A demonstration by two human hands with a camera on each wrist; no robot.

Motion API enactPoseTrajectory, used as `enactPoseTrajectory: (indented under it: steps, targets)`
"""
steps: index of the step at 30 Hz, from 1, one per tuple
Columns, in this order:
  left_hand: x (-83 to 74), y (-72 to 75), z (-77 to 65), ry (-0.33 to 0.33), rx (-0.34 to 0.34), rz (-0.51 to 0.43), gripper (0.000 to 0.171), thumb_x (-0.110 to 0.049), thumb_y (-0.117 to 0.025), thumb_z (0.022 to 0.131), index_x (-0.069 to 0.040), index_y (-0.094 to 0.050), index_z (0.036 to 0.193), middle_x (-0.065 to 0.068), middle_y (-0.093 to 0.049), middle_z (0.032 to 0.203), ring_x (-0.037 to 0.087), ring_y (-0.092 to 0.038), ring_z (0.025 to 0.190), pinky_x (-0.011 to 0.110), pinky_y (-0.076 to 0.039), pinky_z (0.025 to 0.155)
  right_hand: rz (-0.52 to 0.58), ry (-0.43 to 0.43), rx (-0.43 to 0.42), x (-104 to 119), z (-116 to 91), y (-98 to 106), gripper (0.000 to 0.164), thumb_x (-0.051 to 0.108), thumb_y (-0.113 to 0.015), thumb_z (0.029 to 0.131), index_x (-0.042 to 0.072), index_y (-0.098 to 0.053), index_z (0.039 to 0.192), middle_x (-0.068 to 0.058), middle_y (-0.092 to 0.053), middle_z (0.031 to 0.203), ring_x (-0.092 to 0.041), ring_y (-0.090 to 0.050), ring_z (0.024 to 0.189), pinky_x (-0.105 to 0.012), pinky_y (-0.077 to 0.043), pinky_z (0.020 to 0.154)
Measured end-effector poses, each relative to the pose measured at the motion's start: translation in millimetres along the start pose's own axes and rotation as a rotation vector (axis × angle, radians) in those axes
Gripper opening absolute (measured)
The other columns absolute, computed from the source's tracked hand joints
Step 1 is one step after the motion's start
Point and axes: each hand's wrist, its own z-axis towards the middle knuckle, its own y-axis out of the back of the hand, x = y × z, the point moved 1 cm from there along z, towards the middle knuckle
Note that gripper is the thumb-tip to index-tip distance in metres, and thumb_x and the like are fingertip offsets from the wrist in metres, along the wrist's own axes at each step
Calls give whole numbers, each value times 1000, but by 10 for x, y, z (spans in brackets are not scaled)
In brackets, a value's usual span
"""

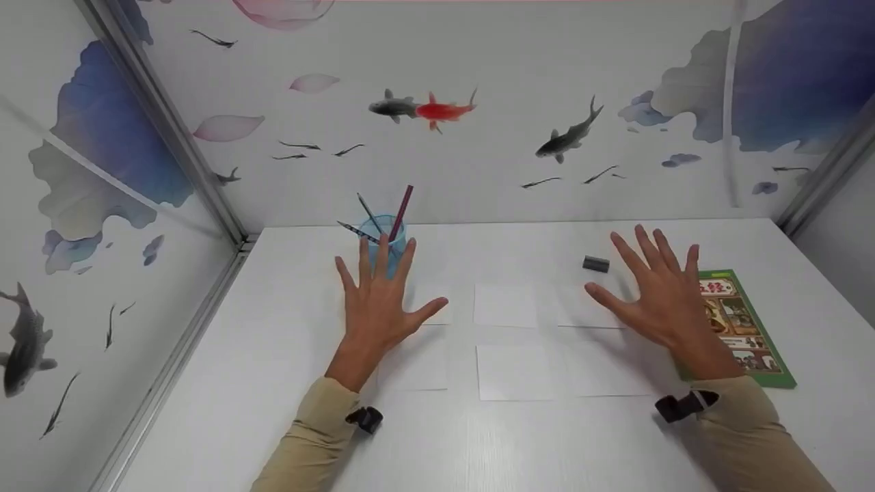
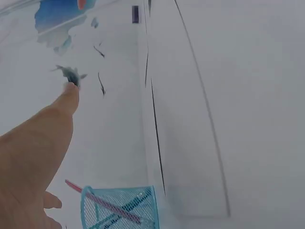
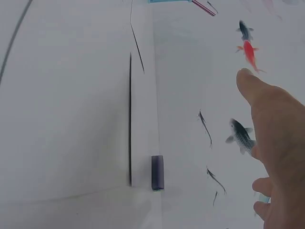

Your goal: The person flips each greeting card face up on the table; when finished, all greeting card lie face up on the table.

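Both hands are held over the white table with fingers spread, holding nothing. My left hand [image 1: 379,304] is in front of a light-blue mesh pen cup [image 1: 394,254], its fingertips overlapping the cup in the head view. In the cup stand a dark red pencil [image 1: 403,210] and a couple of darker pencils. My right hand [image 1: 660,297] is beside a small dark grey block [image 1: 596,264] and partly covers a green-bordered book [image 1: 745,321]. Between the hands lie several white paper sheets [image 1: 514,372] in two rows; the hands hide parts of some.
A white back wall [image 1: 478,178] with painted fish rises behind the table [image 1: 506,444]. A similar panel [image 1: 68,260] stands on the left, with a metal frame strip [image 1: 181,369] along its lower edge. Dark straps with small devices [image 1: 683,406] are on both wrists.
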Motion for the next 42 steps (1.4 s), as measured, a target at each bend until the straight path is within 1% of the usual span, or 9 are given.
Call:
enactPoseTrajectory:
  steps: [4,9,13,15,22,26,30,37,42]
  targets:
    - [-264,60,-29,-83,-11,-54,93,-79,-59,95,-19,-46,165,18,-44,171,43,-41,159,71,-31,128,138,58,20,7,-83,52,72,49,-76,99,20,-52,161,-21,-46,168,-48,-40,156,-76,-23,127]
    - [-712,81,-87,-205,75,-191,74,-65,-65,102,-14,-58,156,11,-58,161,31,-54,151,54,-43,126,262,88,217,19,-198,90,43,35,-77,103,13,-71,139,-13,-71,140,-38,-68,127,-60,-58,101]
    - [-1114,20,-142,-325,138,-264,63,-56,-67,104,-14,-63,151,6,-66,153,24,-60,144,45,-49,122,290,94,407,19,-248,83,28,33,-77,103,15,-78,124,0,-77,112,-19,-70,102,-36,-61,88]
    - [-1318,-9,-162,-387,171,-272,59,-54,-67,105,-14,-65,148,4,-69,148,21,-62,141,41,-51,119,286,93,473,9,-258,80,26,36,-78,102,18,-78,120,5,-74,106,-14,-66,97,-30,-58,83]
    - [-1844,-65,-182,-521,376,-243,62,-61,-62,105,-19,-64,150,-4,-64,152,14,-57,145,33,-49,119,203,40,576,-50,-294,88,55,55,-86,90,17,-72,127,-1,-70,120,-20,-62,110,-46,-55,95]
    - [-1937,-104,-225,-558,470,-227,65,-65,-61,104,-23,-61,153,-4,-57,161,14,-51,152,34,-46,122,150,59,630,-70,-331,118,71,65,-89,80,18,-69,130,-4,-67,123,-24,-60,114,-51,-52,97]
    - [-1916,-126,-270,-558,529,-257,61,-63,-62,104,-28,-59,155,-5,-52,166,14,-48,155,36,-45,124,113,74,678,-65,-360,144,82,68,-92,73,20,-65,133,-6,-64,127,-28,-59,117,-58,-51,99]
    - [-1870,-139,-267,-589,473,-315,52,-54,-67,105,-28,-63,149,-3,-57,161,14,-54,150,32,-47,122,95,87,673,-19,-362,136,79,64,-96,68,20,-65,125,-8,-60,124,-31,-57,116,-68,-45,103]
    - [-1853,-127,-275,-595,470,-352,54,-50,-67,106,-27,-59,154,-4,-58,160,13,-54,149,30,-46,122,93,98,680,-17,-352,117,76,62,-96,69,18,-66,123,-6,-60,122,-28,-56,113,-61,-48,101]
